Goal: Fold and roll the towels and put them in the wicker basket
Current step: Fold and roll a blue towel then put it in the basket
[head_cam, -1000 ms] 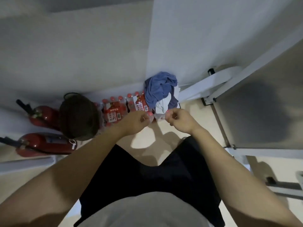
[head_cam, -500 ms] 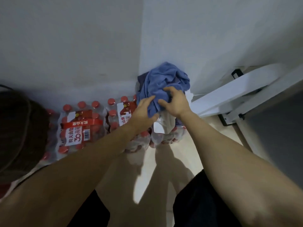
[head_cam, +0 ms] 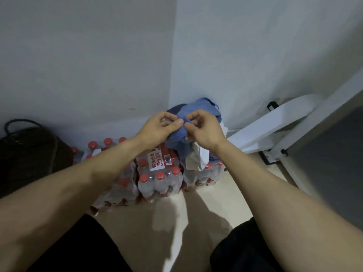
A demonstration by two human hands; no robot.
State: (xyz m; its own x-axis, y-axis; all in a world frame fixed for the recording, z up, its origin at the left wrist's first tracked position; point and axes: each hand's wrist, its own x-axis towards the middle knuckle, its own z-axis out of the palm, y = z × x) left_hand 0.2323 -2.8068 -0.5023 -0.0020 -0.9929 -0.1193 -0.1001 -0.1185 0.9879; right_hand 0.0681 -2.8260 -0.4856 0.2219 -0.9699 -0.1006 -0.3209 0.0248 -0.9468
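Observation:
A crumpled blue towel point(head_cam: 204, 108) lies on top of a pile in the room's corner, above a white towel point(head_cam: 198, 158) that hangs down over packs of bottles. My left hand point(head_cam: 159, 128) and my right hand point(head_cam: 204, 130) meet at the blue towel's near edge, and each pinches a fold of it between thumb and fingers. A dark cloth point(head_cam: 175, 109) shows behind the left hand. The dark wicker basket point(head_cam: 25, 154) stands on the floor at the far left, its inside hidden.
Shrink-wrapped packs of red-capped water bottles point(head_cam: 159, 173) sit on the floor under the towels and run left toward the basket. A white metal frame point(head_cam: 275, 126) slants in from the right. Walls close the corner behind. Pale floor point(head_cam: 157, 222) lies between my knees.
Both hands reached forward to the pile, took hold of the blue towel, and now pinch its edge higher up. The view moved closer, then tilted so the basket shows at left.

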